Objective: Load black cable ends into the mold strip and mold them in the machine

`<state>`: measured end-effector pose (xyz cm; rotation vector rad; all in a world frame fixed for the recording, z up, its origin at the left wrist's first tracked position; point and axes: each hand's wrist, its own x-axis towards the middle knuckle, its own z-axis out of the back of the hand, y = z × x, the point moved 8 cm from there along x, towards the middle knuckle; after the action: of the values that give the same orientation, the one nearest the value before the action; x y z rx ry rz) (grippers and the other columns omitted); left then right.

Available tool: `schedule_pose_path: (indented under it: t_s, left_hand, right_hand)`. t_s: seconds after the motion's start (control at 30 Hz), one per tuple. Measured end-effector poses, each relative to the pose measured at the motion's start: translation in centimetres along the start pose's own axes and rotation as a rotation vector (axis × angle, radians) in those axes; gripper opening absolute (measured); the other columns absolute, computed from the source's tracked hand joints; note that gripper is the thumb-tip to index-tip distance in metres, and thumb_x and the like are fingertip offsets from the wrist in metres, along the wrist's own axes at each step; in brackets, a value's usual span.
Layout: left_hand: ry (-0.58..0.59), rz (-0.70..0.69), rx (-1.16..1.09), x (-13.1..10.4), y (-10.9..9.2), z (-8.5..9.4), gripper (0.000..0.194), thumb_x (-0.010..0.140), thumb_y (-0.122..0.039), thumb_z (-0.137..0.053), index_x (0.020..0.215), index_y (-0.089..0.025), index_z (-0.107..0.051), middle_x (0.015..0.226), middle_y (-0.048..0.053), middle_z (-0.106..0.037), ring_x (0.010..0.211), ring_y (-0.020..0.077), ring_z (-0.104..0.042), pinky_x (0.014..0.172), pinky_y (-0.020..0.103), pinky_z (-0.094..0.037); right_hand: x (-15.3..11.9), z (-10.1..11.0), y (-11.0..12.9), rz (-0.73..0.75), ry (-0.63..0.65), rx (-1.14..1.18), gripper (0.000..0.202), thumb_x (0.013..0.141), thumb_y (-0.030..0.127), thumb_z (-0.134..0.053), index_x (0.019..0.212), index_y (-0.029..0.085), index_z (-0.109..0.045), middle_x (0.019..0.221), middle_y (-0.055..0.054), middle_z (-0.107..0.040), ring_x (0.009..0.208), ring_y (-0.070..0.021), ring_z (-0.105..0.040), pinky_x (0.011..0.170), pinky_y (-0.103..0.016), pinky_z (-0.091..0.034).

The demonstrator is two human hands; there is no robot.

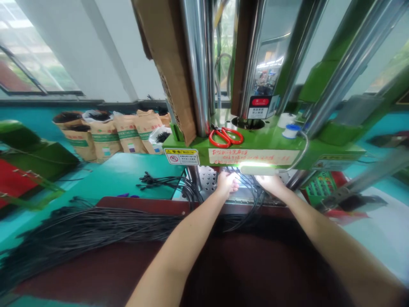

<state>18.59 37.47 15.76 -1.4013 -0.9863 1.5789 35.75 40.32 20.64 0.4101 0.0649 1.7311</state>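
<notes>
Both arms reach forward under the green press head, into bright lamp light. My left hand [226, 183] is at the metal mould area, its fingers curled; what they hold is lost in the glare. My right hand [271, 183] lies to its right, its fingers hidden behind the lamp and washed out. Between the hands, black cables [255, 194] run over the metal mould [243, 197] and hang toward me. More black cables [188, 187] loop down just left of the press, their ends on the green table [115, 172].
Red-handled scissors [226, 137] and a spool [290, 131] rest on the press head [332, 149]. A white lamp [259, 169] hangs under its front edge. A large bundle of black cables [96, 228] covers the brown board [96, 268]. Paper sacks [105, 138] line the wall.
</notes>
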Motion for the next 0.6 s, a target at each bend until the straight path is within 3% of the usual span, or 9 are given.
schedule_pose_path:
  t_s: [0.13,0.27,0.43,0.6]
  left_hand:
    - [-0.166,-0.163,0.332,-0.2,-1.6,2.2,0.032,0.079,-0.022,-0.05,0.11,-0.016,-0.048,0.081,0.008,-0.064,0.076,0.0198,-0.063,0.068,0.031,-0.05]
    - [-0.269,-0.319,0.632,-0.9,-2.9,2.8,0.034,0.076,-0.016,-0.05,0.11,-0.016,-0.052,0.097,0.013,-0.064,0.1,0.0278,-0.057,0.087,0.039,-0.042]
    - [-0.32,-0.378,0.864,-1.0,-3.0,2.2,0.032,0.081,-0.017,-0.042,0.111,-0.013,-0.052,0.095,0.014,-0.064,0.095,0.0274,-0.059,0.083,0.037,-0.043]
    - [-0.334,-0.359,0.975,-0.7,-3.8,2.3,0.032,0.082,-0.022,-0.041,0.111,-0.014,-0.053,0.094,0.013,-0.065,0.094,0.025,-0.06,0.08,0.034,-0.044]
  right_hand:
    - [-0.5,-0.5,0.4,-0.033,0.068,-0.058,0.026,0.082,0.024,-0.046,0.089,0.011,-0.067,0.087,-0.014,-0.068,0.084,-0.0255,-0.062,0.075,-0.032,-0.044]
    - [-0.4,-0.7,0.7,-0.045,0.07,-0.089,0.025,0.083,0.022,-0.045,0.086,0.009,-0.067,0.087,-0.014,-0.068,0.086,-0.0242,-0.062,0.076,-0.032,-0.044]
    - [-0.1,-1.0,0.6,-0.049,0.042,-0.102,0.022,0.087,0.023,-0.045,0.1,0.012,-0.06,0.098,-0.008,-0.065,0.09,-0.0178,-0.06,0.083,-0.037,-0.043]
    - [0.2,-0.3,1.2,-0.017,0.047,-0.092,0.027,0.087,0.022,-0.042,0.103,0.011,-0.062,0.097,-0.012,-0.066,0.091,-0.0211,-0.06,0.083,-0.036,-0.043]
